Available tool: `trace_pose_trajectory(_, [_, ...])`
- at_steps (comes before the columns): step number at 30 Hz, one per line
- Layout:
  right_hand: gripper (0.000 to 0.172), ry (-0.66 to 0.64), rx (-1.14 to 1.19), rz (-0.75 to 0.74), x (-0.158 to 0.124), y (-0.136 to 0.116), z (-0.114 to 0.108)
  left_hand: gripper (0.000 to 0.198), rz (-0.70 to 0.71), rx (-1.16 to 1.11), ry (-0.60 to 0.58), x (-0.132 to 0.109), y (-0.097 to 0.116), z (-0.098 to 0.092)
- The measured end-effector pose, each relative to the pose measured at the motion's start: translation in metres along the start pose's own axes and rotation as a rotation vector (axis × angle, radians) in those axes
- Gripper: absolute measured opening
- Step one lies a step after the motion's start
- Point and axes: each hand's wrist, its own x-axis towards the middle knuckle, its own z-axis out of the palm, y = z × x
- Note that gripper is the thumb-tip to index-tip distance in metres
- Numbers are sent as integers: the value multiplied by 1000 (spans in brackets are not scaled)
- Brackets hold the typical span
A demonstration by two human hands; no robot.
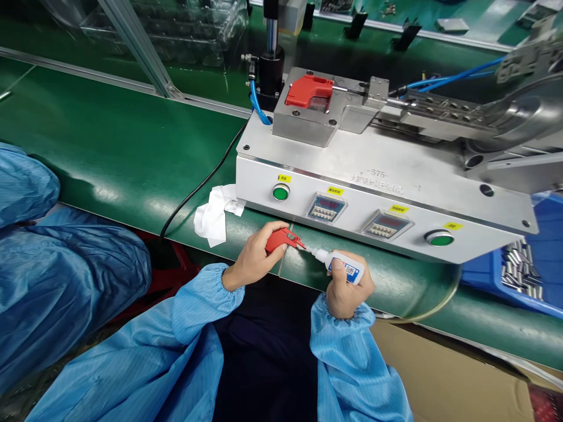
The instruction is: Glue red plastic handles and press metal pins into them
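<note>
Between thumb and fingers, my left hand (255, 255) grips a small red plastic part (281, 237) with a narrow pronged end pointing right. My right hand (349, 287) is wrapped round a white glue bottle (352, 268) with a blue label. The bottle's thin nozzle lies at the prongs of the red part; whether they touch, I cannot tell. Behind both hands stands a metal-topped machine (303, 193) with green buttons and two counters. A larger-looking red plastic piece (309, 91) sits in its metal fixture, with a rod at its right side.
A crumpled white cloth (213, 217) lies left of the machine, near a black cable (202, 180). At the right is a blue bin (481, 271) holding many metal pins (521, 269). A person in blue workwear (65, 281) sits close on the left. A cardboard box (440, 369) stands below the table edge.
</note>
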Motion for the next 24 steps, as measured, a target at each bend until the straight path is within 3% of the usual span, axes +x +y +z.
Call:
trace_pose_trajectory(8, [43, 82, 104, 2, 0, 0, -2, 35, -38, -39, 24, 1, 0, 0])
trace_pose_trajectory(10, [44, 20, 143, 49, 3, 0, -12, 34, -56, -63, 26, 1, 0, 0])
trace_pose_trajectory(14, [38, -243, 118, 114, 9, -5, -46, 34, -106, -159, 11, -1, -1, 1])
trace_pose_trajectory(17, [28, -396, 21, 93, 12, -7, -65, 34, -181, -235, -7, -4, -2, 3])
trace_pose_trajectory(21, [18, -415, -205, -4, 10, -3, -73, 37, -276, -315, -37, -7, -7, 6])
trace_pose_trajectory(24, [29, -399, -300, -81, 5, -7, -79, 44, -337, -352, -60, -10, -10, 5])
